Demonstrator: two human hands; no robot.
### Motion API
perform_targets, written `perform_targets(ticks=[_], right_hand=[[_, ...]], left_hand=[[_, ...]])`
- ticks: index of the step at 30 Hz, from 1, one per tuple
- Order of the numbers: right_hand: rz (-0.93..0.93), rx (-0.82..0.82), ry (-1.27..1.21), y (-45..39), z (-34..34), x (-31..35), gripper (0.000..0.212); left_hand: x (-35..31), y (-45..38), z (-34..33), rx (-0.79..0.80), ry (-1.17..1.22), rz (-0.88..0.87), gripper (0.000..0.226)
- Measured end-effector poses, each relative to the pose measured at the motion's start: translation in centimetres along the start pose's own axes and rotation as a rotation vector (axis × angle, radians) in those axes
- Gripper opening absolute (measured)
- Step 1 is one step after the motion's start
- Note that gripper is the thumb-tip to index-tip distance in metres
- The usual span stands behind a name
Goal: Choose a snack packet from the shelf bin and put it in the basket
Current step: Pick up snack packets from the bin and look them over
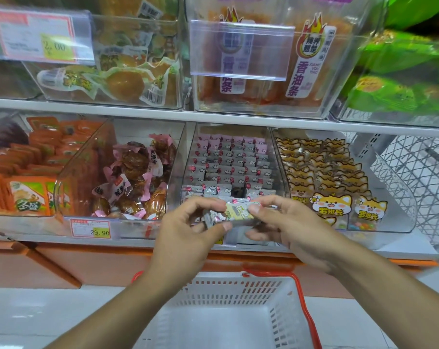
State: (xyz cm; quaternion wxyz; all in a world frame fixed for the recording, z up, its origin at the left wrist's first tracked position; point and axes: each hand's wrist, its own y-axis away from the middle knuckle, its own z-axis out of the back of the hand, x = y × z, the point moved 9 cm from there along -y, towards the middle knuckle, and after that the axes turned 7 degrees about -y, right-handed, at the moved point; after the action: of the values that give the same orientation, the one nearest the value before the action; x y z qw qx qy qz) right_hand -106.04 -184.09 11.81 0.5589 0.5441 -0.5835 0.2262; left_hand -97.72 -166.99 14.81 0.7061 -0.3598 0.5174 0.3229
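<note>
1. Two shelves of clear bins fill the view; on the lower shelf's left sits a bin of orange packets [29, 195], and beside it a bin of brown, pink-wrapped snacks [135, 180] with a price tag [90, 229] reading 29.90 below it.
2. Left hand [188, 230] is raised in front of the shelf edge, its fingers curled, thumb and forefinger pinching the left end of the snack packet [234, 212].
3. That packet, small with a pale yellow-green face and a silvery edge, lies crosswise between the two hands, just in front of the shelf bin [228, 167] of grey-and-pink packets.
4. Right hand [289, 222] grips the packet's right end, thumb on top and the other fingers curled beneath.
5. Right of the hands is a bin of cartoon-dog packets [326, 172].
6. Below the hands, well under the packet, stands the white basket [276, 321] with red-orange handles.
</note>
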Motion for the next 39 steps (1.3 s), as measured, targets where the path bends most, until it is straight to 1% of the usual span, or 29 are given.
perform_targets(ticks=[2, 3, 5, 7, 9, 11, 13, 17, 21, 23, 25, 28, 30, 32, 33, 35, 36, 37, 39], right_hand=[[0.034, -0.025, -0.078, -0.3, 0.1, 0.4, 0.052], [0.082, -0.045, -0.105, -0.4, 0.3, 1.0, 0.055], [0.215, -0.100, -0.109, -0.4, 0.7, 2.7, 0.055], [0.373, -0.200, 0.002, -0.1, 1.3, 4.5, 0.042], [0.544, -0.301, 0.214, 0.3, 1.4, 6.2, 0.030], [0.676, -0.341, 0.365, 0.7, 0.7, 7.3, 0.032], [0.730, -0.366, 0.465, 0.6, 0.4, 7.7, 0.033], [0.733, -0.395, 0.755, -0.4, 0.1, 7.7, 0.025], [0.724, -0.383, 1.065, -1.3, -0.7, 7.1, 0.025], [0.758, -0.362, 1.151, -1.2, -1.4, 7.1, 0.023], [0.766, -0.296, 1.299, -1.7, -2.6, 6.9, 0.021], [0.591, -0.165, 1.614, -3.7, -3.4, 5.1, 0.030], [0.542, -0.128, 1.709, -4.3, -3.3, 4.5, 0.035], [0.564, -0.155, 1.719, -4.3, -3.1, 5.0, 0.040], [0.594, -0.201, 1.729, -4.3, -2.9, 5.6, 0.039], [0.638, -0.343, 1.773, -4.2, -2.2, 7.1, 0.034], [0.624, -0.397, 1.791, -4.3, -1.6, 7.5, 0.032], [0.585, -0.418, 1.819, -4.5, -1.2, 7.5, 0.031], [0.495, -0.386, 1.878, -5.2, -0.6, 6.7, 0.032]], left_hand=[[0.4, 0.0, -0.3, 0.006, 0.014, 0.017, 0.035], [0.6, -0.1, -0.3, -0.005, -0.021, 0.025, 0.040], [1.0, -0.3, -0.4, -0.003, -0.204, 0.001, 0.051], [1.0, -0.1, -1.6, 0.112, -0.472, -0.080, 0.067], [1.2, 0.3, -3.3, 0.250, -0.720, -0.180, 0.080], [1.9, 0.7, -4.7, 0.335, -0.918, -0.257, 0.088], [2.6, 1.0, -5.3, 0.367, -1.028, -0.290, 0.090], [2.8, 1.0, -5.4, 0.377, -1.031, -0.288, 0.088], [2.8, 0.9, -5.1, 0.390, -1.030, -0.286, 0.085], [2.9, 0.9, -5.2, 0.393, -1.019, -0.283, 0.085], [2.9, 0.8, -5.2, 0.395, -1.010, -0.277, 0.085], [2.9, 0.7, -5.2, 0.406, -0.997, -0.262, 0.085], [2.9, 0.6, -5.2, 0.409, -0.990, -0.256, 0.084], [3.0, 0.6, -5.1, 0.409, -0.988, -0.251, 0.083], [3.0, 0.6, -5.0, 0.407, -0.987, -0.247, 0.083], [3.1, 0.6, -5.0, 0.405, -0.983, -0.235, 0.082], [3.1, 0.6, -5.0, 0.405, -0.979, -0.227, 0.082], [3.2, 0.7, -5.0, 0.404, -0.974, -0.222, 0.082], [3.2, 0.6, -5.0, 0.397, -0.961, -0.221, 0.080]])
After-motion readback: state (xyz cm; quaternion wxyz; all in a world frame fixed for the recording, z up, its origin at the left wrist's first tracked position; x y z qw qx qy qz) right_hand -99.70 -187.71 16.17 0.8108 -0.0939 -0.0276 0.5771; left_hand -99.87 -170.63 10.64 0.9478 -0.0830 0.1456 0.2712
